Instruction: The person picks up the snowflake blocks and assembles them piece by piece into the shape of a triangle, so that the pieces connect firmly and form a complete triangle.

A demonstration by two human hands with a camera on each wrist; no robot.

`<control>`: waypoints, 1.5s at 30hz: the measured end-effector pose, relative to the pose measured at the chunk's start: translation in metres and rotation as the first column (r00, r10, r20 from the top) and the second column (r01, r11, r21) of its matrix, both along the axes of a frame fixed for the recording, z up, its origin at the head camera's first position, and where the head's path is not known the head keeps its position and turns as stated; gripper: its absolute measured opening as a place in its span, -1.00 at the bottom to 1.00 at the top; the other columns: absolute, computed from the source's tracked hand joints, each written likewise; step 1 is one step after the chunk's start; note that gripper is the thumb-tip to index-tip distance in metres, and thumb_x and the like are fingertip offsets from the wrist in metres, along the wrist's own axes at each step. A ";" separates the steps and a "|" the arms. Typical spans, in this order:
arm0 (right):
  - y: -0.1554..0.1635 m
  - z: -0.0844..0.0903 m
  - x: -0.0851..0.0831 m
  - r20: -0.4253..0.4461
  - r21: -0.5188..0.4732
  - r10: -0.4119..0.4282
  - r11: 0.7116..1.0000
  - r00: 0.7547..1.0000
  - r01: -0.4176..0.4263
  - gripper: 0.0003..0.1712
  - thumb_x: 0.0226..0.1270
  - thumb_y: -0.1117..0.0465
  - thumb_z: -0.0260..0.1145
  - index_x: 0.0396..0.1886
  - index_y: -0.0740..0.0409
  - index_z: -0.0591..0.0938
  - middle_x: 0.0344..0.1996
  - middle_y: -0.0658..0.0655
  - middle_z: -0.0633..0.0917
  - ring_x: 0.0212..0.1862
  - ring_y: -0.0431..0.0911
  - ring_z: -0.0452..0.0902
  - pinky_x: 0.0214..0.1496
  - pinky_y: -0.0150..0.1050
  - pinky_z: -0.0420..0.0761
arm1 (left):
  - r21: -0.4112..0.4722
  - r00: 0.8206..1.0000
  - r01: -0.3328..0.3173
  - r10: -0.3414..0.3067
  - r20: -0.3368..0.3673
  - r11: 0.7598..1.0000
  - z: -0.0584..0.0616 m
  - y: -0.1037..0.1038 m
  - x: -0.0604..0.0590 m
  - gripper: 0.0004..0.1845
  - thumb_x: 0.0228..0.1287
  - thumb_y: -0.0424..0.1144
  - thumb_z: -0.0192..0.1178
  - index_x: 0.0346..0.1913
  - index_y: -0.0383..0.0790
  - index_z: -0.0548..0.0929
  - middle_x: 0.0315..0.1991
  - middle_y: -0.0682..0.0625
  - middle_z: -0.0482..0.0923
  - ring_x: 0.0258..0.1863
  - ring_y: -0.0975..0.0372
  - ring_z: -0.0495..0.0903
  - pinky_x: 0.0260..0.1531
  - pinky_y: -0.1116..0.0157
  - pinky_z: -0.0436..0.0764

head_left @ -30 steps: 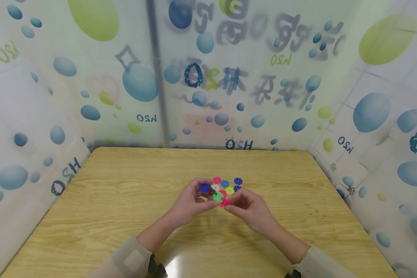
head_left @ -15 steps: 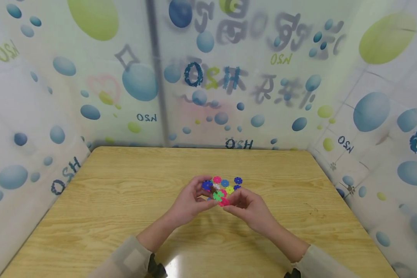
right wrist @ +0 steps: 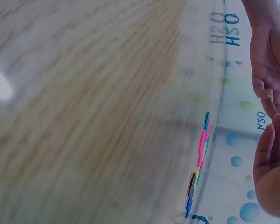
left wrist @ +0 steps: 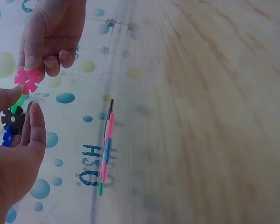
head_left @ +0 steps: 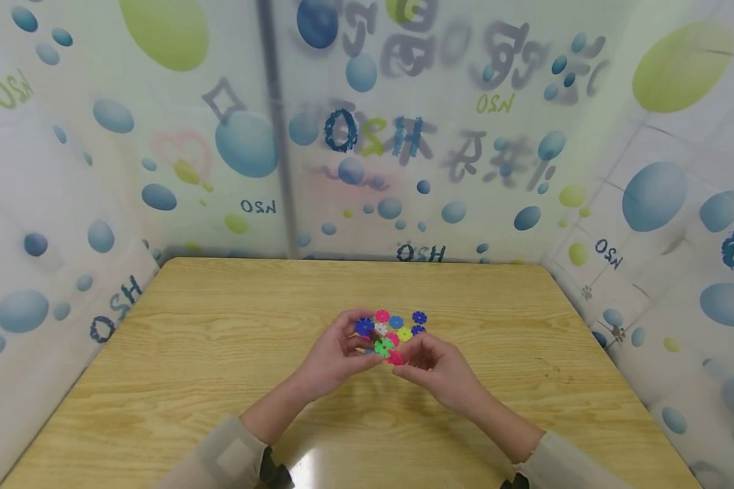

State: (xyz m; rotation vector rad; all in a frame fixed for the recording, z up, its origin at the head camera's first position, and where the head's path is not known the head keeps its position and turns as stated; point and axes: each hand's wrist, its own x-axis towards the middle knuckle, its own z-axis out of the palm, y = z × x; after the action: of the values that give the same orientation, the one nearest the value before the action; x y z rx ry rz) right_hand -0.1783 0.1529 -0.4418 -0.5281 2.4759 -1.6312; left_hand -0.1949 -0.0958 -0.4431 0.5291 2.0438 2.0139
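Both hands meet over the table, joined by a small chain of notched plastic snowflake discs. My left hand (head_left: 327, 356) holds the chain, its thumb at the green disc (head_left: 383, 348) and its fingers around the blue disc (head_left: 363, 327). Between those two sits a dark brown disc (left wrist: 13, 119), seen in the left wrist view. At the chain's near end, my right hand (head_left: 445, 375) pinches a pink disc (left wrist: 27, 80) between thumb and fingers. That pink disc meets the green one edge to edge. In the right wrist view the fingers mostly hide the chain.
Loose discs lie flat just beyond the hands: a pink one (head_left: 382, 316), a light blue one (head_left: 395, 322), a yellow one (head_left: 405, 335), a dark blue one (head_left: 418, 317) and others. The wooden table (head_left: 232, 305) ends against a patterned curtain (head_left: 367, 190) at the back.
The left fingers have moved slightly up and to the right, carrying the blue disc with them. The green disc has tilted a little; the right hand has hardly moved.
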 end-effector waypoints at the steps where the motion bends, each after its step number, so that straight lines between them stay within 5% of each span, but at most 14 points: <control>1: 0.000 0.000 0.000 0.001 0.001 0.001 1.000 1.000 -0.001 -0.82 0.47 0.18 0.57 -0.07 0.06 0.73 -0.19 0.10 0.75 -0.26 -0.14 0.60 -0.24 -0.37 0.64 | 0.009 1.000 0.000 0.000 0.010 1.000 0.000 0.000 0.000 -0.24 0.37 -0.52 0.44 0.52 -0.31 0.30 0.23 -0.32 0.65 0.04 0.16 0.75 0.02 0.35 0.79; 11: 0.004 0.002 -0.001 -0.002 0.027 -0.011 1.000 1.000 0.011 -0.86 0.53 0.10 0.51 -0.05 0.01 0.76 -0.12 0.07 0.80 -0.18 -0.10 0.63 -0.18 -0.36 0.67 | -0.149 0.998 -0.025 0.017 -0.056 0.989 -0.005 -0.001 0.000 -0.55 0.32 -0.33 0.57 0.11 -0.28 0.54 0.01 -0.16 0.67 0.00 0.00 0.71 -0.06 0.35 0.77; 16: 0.004 0.000 -0.002 -0.028 0.049 -0.011 0.999 1.000 0.013 -0.88 0.54 0.09 0.51 -0.07 -0.02 0.77 -0.13 0.04 0.81 -0.17 -0.13 0.65 -0.16 -0.36 0.68 | -0.246 0.992 -0.014 -0.018 -0.128 0.969 -0.007 -0.002 -0.002 -0.58 0.33 -0.26 0.58 0.17 -0.23 0.71 0.06 -0.12 0.73 -0.04 0.17 0.72 -0.09 0.38 0.76; 21: 0.007 0.000 -0.006 -0.030 0.089 -0.006 0.996 1.000 0.009 -0.88 0.52 0.10 0.53 -0.07 -0.04 0.77 -0.12 0.01 0.81 -0.16 -0.15 0.67 -0.14 -0.35 0.70 | -0.273 0.991 0.002 -0.038 -0.126 0.962 -0.010 -0.003 -0.002 -0.59 0.33 -0.23 0.58 0.20 -0.19 0.79 0.09 -0.10 0.77 -0.03 0.23 0.72 -0.06 0.41 0.76; 34: 0.051 -0.017 -0.062 0.127 0.258 -0.028 0.966 0.992 -0.005 -0.82 0.58 0.20 0.43 0.07 0.13 0.77 -0.10 0.11 0.76 -0.15 -0.08 0.64 -0.21 -0.22 0.69 | -0.296 0.990 -0.055 0.013 -0.142 0.954 -0.009 -0.006 -0.001 -0.61 0.35 -0.26 0.54 0.20 -0.15 0.77 0.04 -0.08 0.74 0.00 0.19 0.69 -0.08 0.41 0.75; 45: 0.057 -0.024 -0.079 0.202 0.306 0.126 0.934 0.971 -0.185 -0.79 0.50 0.22 0.47 0.06 0.06 0.81 -0.14 0.09 0.74 -0.15 -0.05 0.54 -0.08 -0.16 0.56 | -0.298 0.989 -0.065 0.022 -0.145 0.952 -0.009 -0.007 -0.003 -0.64 0.37 -0.26 0.53 0.18 -0.14 0.77 0.00 -0.07 0.75 -0.04 0.18 0.68 -0.15 0.40 0.73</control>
State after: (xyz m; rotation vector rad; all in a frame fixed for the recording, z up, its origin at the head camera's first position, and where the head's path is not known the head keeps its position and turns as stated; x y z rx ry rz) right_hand -0.2575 0.2098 -0.4659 -0.4934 2.4264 -1.1282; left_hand -0.1975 -0.1025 -0.4516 0.5799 2.4097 1.6798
